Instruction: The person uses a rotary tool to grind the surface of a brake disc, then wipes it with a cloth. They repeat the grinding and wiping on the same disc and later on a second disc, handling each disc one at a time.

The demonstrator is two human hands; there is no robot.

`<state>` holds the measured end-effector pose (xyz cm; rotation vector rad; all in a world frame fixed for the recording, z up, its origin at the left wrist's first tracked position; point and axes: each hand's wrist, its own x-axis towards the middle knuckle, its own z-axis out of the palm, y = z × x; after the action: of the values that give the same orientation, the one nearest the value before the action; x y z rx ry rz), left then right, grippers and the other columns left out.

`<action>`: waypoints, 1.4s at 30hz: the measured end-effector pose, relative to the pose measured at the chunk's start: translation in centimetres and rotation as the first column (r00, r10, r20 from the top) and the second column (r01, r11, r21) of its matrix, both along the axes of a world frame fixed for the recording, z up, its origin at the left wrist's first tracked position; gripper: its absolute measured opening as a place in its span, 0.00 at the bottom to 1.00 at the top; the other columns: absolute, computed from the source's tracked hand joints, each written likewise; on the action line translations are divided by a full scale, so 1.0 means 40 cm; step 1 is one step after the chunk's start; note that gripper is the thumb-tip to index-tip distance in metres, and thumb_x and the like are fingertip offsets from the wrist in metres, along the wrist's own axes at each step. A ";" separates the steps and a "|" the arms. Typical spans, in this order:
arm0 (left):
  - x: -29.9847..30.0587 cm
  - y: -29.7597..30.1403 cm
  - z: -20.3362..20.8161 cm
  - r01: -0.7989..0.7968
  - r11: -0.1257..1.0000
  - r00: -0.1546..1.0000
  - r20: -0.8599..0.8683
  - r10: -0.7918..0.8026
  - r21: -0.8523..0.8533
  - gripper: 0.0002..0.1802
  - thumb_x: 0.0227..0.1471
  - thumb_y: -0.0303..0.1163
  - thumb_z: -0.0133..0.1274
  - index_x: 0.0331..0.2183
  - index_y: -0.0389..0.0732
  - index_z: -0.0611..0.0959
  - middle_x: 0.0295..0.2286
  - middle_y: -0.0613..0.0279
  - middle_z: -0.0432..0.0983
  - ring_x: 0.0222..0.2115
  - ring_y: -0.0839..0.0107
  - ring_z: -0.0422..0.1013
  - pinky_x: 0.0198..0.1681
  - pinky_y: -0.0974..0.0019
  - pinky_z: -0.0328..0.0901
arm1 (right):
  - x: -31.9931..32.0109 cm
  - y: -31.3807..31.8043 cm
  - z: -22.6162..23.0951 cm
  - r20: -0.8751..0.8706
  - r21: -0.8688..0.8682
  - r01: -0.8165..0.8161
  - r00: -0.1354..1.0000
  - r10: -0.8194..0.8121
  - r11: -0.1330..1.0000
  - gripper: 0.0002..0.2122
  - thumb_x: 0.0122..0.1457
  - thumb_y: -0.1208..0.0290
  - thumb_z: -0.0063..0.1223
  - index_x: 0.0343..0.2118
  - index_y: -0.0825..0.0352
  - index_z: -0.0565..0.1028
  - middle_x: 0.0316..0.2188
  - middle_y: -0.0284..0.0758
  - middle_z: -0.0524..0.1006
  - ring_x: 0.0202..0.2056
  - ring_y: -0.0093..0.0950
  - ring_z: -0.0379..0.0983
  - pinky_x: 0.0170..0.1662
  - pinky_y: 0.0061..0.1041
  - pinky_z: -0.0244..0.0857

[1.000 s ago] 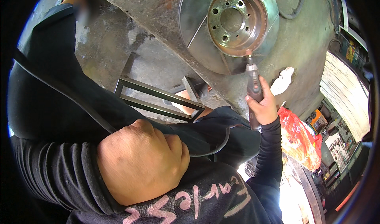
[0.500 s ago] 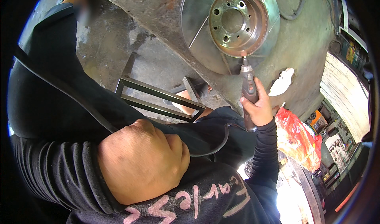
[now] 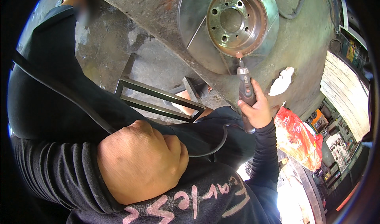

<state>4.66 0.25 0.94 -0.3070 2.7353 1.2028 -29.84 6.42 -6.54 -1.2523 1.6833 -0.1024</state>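
Now I'm holding rotary tool (image 3: 246, 90) in right grip (image 3: 259, 110), mid-barrel suiting best; judging it stiff, light; left grip (image 3: 140, 164) unclear.

Dark grey rotary tool (image 3: 246, 91), silvery-brown brake disc (image 3: 255, 30), red plastic bag (image 3: 295, 135)

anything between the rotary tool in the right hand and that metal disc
Nothing visible: the rotary tool in the right hand has its reddish tip at the raised hub of the metal disc, though contact is hard to confirm. The white scrap lies off to the right.
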 end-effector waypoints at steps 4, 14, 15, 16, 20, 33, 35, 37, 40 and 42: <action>-0.001 0.003 0.004 -0.026 1.000 1.000 0.018 0.025 0.009 0.16 0.40 0.33 0.56 0.34 0.38 0.83 0.17 0.60 0.71 0.15 0.71 0.71 0.18 0.72 0.64 | -0.023 0.004 -0.004 0.005 0.050 0.131 0.991 -0.132 0.990 0.33 0.49 0.76 0.60 0.59 0.74 0.59 0.45 0.39 0.73 0.46 0.24 0.68 0.52 0.23 0.61; 0.007 0.014 -0.005 -0.036 0.999 0.999 -0.017 0.036 0.035 0.16 0.41 0.31 0.53 0.34 0.33 0.82 0.17 0.58 0.70 0.16 0.68 0.70 0.17 0.68 0.61 | -0.067 -0.029 -0.009 0.016 0.004 0.189 0.982 -0.189 0.982 0.33 0.50 0.80 0.58 0.60 0.76 0.57 0.47 0.38 0.71 0.46 0.23 0.68 0.52 0.22 0.61; 0.006 0.009 -0.008 -0.029 0.998 0.999 -0.027 0.030 0.054 0.16 0.42 0.30 0.51 0.34 0.32 0.81 0.17 0.57 0.69 0.17 0.67 0.69 0.16 0.67 0.59 | -0.076 -0.037 -0.003 0.014 0.030 0.157 0.987 -0.158 0.987 0.33 0.50 0.80 0.58 0.60 0.75 0.58 0.47 0.38 0.71 0.47 0.22 0.68 0.52 0.22 0.61; 0.002 0.003 -0.007 -0.019 0.998 1.000 -0.021 0.021 0.061 0.16 0.42 0.31 0.51 0.35 0.31 0.81 0.18 0.57 0.69 0.17 0.67 0.69 0.16 0.66 0.59 | -0.076 -0.044 0.004 0.003 0.027 0.089 0.996 -0.089 0.996 0.33 0.50 0.81 0.58 0.60 0.75 0.58 0.47 0.37 0.71 0.47 0.22 0.68 0.52 0.22 0.61; -0.003 -0.001 -0.006 -0.011 0.998 1.000 -0.022 0.012 0.068 0.18 0.42 0.31 0.52 0.37 0.30 0.81 0.18 0.56 0.69 0.17 0.66 0.69 0.17 0.66 0.60 | -0.094 -0.058 0.008 -0.006 0.036 0.029 1.000 -0.029 0.999 0.32 0.51 0.81 0.58 0.60 0.75 0.58 0.47 0.36 0.71 0.46 0.22 0.67 0.52 0.21 0.61; -0.016 -0.020 -0.001 -0.017 1.000 1.000 0.013 0.017 0.023 0.18 0.41 0.34 0.56 0.37 0.36 0.82 0.20 0.57 0.74 0.18 0.70 0.73 0.21 0.72 0.68 | -0.118 -0.113 0.025 0.025 0.150 0.057 0.998 -0.062 0.987 0.32 0.51 0.80 0.57 0.60 0.75 0.57 0.43 0.33 0.71 0.43 0.20 0.68 0.49 0.20 0.62; -0.015 -0.022 0.000 -0.015 1.000 1.000 0.015 0.015 0.015 0.17 0.42 0.33 0.56 0.36 0.36 0.82 0.20 0.58 0.74 0.18 0.70 0.73 0.21 0.71 0.68 | -0.115 -0.115 0.032 0.013 0.160 0.034 0.999 -0.037 0.987 0.32 0.51 0.80 0.57 0.60 0.75 0.57 0.43 0.33 0.71 0.43 0.20 0.68 0.49 0.20 0.62; -0.016 -0.020 0.000 -0.020 1.000 1.000 0.014 0.020 0.014 0.17 0.42 0.33 0.56 0.36 0.37 0.82 0.20 0.58 0.74 0.17 0.70 0.73 0.21 0.71 0.68 | -0.112 -0.115 0.030 -0.007 0.141 0.061 0.998 -0.060 0.988 0.33 0.51 0.80 0.58 0.60 0.75 0.57 0.43 0.33 0.71 0.43 0.20 0.67 0.50 0.20 0.62; -0.013 -0.017 0.001 -0.045 0.999 0.999 0.002 0.045 0.006 0.17 0.41 0.34 0.56 0.36 0.37 0.83 0.19 0.59 0.74 0.17 0.70 0.73 0.21 0.71 0.68 | -0.129 -0.113 0.023 0.013 0.116 0.050 0.999 -0.052 0.992 0.34 0.50 0.80 0.59 0.60 0.75 0.57 0.43 0.33 0.71 0.44 0.20 0.68 0.50 0.21 0.61; -0.010 -0.004 0.001 -0.082 0.997 0.997 0.002 0.082 -0.017 0.16 0.41 0.34 0.56 0.36 0.38 0.83 0.19 0.59 0.74 0.16 0.70 0.72 0.20 0.71 0.67 | -0.109 -0.111 0.041 0.009 0.148 -0.043 0.999 0.042 0.988 0.34 0.50 0.79 0.60 0.61 0.75 0.56 0.45 0.34 0.70 0.46 0.21 0.67 0.52 0.21 0.60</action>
<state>4.26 0.10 0.97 -0.4260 2.7568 1.1987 -34.18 2.00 -4.89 -1.1743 1.6276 0.0445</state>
